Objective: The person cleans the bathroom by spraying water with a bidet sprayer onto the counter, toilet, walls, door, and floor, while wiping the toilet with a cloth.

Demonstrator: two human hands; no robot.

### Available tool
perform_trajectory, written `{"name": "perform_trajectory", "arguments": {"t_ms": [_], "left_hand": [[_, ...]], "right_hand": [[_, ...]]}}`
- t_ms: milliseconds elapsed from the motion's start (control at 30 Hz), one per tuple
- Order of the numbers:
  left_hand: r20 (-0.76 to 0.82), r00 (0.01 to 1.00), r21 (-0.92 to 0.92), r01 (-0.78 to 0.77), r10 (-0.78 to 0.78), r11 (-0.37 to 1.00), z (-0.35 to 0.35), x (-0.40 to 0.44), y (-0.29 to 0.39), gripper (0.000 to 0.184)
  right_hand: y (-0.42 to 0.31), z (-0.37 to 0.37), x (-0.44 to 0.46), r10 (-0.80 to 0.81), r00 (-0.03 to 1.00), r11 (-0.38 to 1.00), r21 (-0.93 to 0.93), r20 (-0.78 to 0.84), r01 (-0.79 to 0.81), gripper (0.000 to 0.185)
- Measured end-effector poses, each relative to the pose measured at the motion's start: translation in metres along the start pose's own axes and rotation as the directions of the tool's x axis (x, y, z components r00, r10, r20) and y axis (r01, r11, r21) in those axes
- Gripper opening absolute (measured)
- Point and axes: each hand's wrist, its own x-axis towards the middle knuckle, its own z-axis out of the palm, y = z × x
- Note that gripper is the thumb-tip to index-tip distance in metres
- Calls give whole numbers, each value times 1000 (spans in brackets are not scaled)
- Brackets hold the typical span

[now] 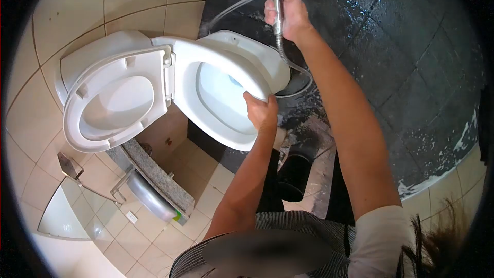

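Observation:
My right hand (289, 13) is closed around the metal handle of a hand-held sprayer (278, 13), held above the dark floor beyond the toilet. A flexible metal hose (296, 66) hangs from its lower end and loops beside the toilet base. No water stream can be made out. My left hand (261, 111) grips the near front rim of the white toilet bowl (226, 135), its fingers curled over the edge. The toilet seat (76, 118) is raised, leaning back against the tank (105, 41).
Dark floor tiles (406, 67) look wet, with white foam (427, 185) along the right edge. A black boot (296, 175) shows below my arms. On the left are a stone counter edge (157, 177), a metal basin (149, 195) and a mirror (64, 213).

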Motion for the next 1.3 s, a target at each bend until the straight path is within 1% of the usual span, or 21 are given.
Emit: {"name": "perform_trajectory", "arguments": {"t_ms": [67,133,200,267,367,433,600,667,733,800,867,900,967,1000,1033,1067,1100,1133,1200,1267,1300], "left_hand": [[-3,999,70,41,-41,997,-1,-1,4,52],[-6,1000,52,18,-18,998,1,-1,0,52],[-20,1000,33,0,1,999,0,-1,0,51],[3,1000,24,10,-10,1000,-3,0,2,50],[-11,1000,32,5,-4,999,-1,1,0,51],[-14,1000,38,-1,2,999,1,2,-4,51],[-17,999,5,-40,40,999,-2,1,-5,50],[17,1000,-10,6,-5,1000,-7,-2,1,49],[11,1000,-10,11,-11,1000,-6,-2,1,48],[0,1000,-9,24,-24,1000,-8,0,1,47],[85,993,-32,83,-80,996,-12,-2,2,46],[31,1000,-37,5,-4,999,-12,-3,1,46],[63,997,-33,47,-45,998,-15,-1,1,46],[99,993,-26,70,-67,997,-14,0,-2,46],[21,1000,-12,-6,6,1000,-12,-1,-5,47],[14,1000,-22,16,-16,1000,-10,0,-9,47],[21,1000,-53,10,-9,999,-12,-1,-9,47],[27,1000,-86,3,0,996,-14,0,-9,46],[55,998,-82,34,-29,996,-19,2,-12,47],[30,999,-88,-11,14,996,-22,0,-12,49],[101,995,-98,29,-19,995,-28,0,-9,51]], "right_hand": [[-5,-21,-13,60,998,998,-36,31,-59,39],[-2,-53,-34,123,966,944,-273,-229,-185,38],[-4,-85,-70,98,961,933,-313,-258,-179,36],[-5,-103,-107,69,980,930,-342,-187,-131,36],[3,-104,-157,123,990,925,-354,-74,-141,37],[6,-86,-185,196,974,969,-132,-113,-210,36],[19,-37,-196,209,978,974,-99,19,-206,34],[29,-19,-175,216,966,965,-185,144,-188,38],[33,16,-148,217,972,949,-254,93,-188,37],[44,46,-122,132,969,941,-335,210,-55,35],[52,73,-104,136,930,909,-417,341,20,37],[56,83,-96,157,927,905,-426,340,3,37],[64,100,-83,164,898,877,-478,408,57,37],[70,106,-78,172,906,880,-474,386,35,36],[71,115,-82,167,923,869,-494,347,29,34],[73,123,-87,162,937,856,-516,308,22,32],[77,122,-87,158,938,843,-537,308,35,30],[81,116,-87,146,916,832,-547,375,91,31],[77,100,-97,278,913,809,-586,299,-54,30],[70,77,-117,257,916,666,-743,310,65,37],[66,71,-133,242,940,633,-773,240,34,36]]}}
